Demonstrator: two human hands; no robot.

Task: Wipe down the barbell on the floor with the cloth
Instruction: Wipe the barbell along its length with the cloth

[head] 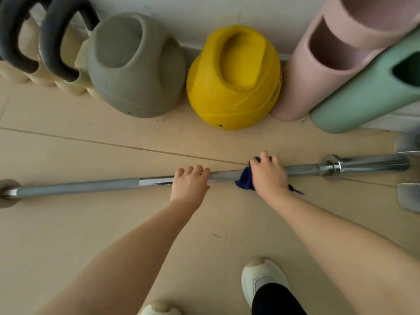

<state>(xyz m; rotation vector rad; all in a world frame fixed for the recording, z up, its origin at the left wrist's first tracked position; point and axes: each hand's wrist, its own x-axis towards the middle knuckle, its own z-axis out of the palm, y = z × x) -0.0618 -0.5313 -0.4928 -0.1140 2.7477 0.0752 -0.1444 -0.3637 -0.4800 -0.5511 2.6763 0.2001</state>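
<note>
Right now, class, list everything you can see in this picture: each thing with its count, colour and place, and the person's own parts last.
barbell: one, silver steel, lying on the floor from left to right edge.
cloth: one, dark blue, wrapped on the bar under the right hand.
grey kettlebell: one, by the wall, left of centre.
yellow kettlebell: one, by the wall, right of the grey one.
black-handled kettlebells: two, cream bodies, top left.
pink roller: one, leaning at the wall, top right.
green roller: one, beside the pink one.
floor: beige panels.
shoes: two, white, bottom edge.
left hand: fingers curled over the bare bar.
right hand: grips the cloth on the bar.
</note>
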